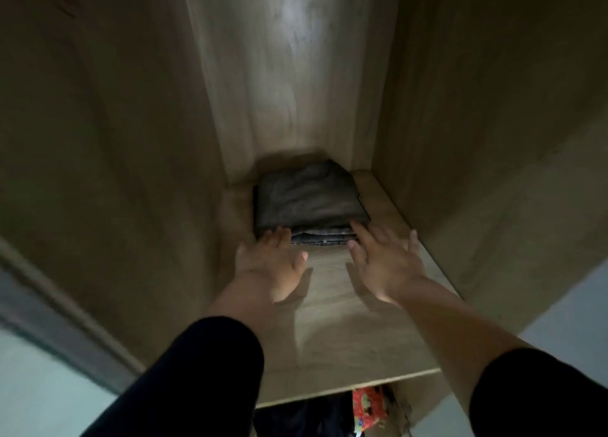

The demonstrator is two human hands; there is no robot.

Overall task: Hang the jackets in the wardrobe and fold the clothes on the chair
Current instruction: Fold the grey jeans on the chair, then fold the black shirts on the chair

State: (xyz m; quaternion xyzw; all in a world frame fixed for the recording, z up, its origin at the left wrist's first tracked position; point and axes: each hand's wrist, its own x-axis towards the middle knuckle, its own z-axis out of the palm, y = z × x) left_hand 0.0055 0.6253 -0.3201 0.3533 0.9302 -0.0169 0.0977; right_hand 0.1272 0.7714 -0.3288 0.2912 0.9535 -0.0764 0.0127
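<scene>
A stack of folded dark grey clothes (pixel 309 198) lies at the back of a wooden wardrobe shelf (pixel 348 331). Denim layers show at the stack's front edge. My left hand (pixel 273 265) reaches in with straight fingers, its fingertips touching the stack's front left corner. My right hand (pixel 385 255) is spread flat, fingertips at the stack's front right corner. Neither hand holds anything. Both forearms come out of dark sleeves.
Wooden side walls (pixel 108 160) and the back panel (pixel 289 74) close in the compartment. Below the shelf's front edge, dark clothes (pixel 306 417) and a red patterned item (pixel 368 407) show in the lower compartment. A pale floor or wall lies at both lower corners.
</scene>
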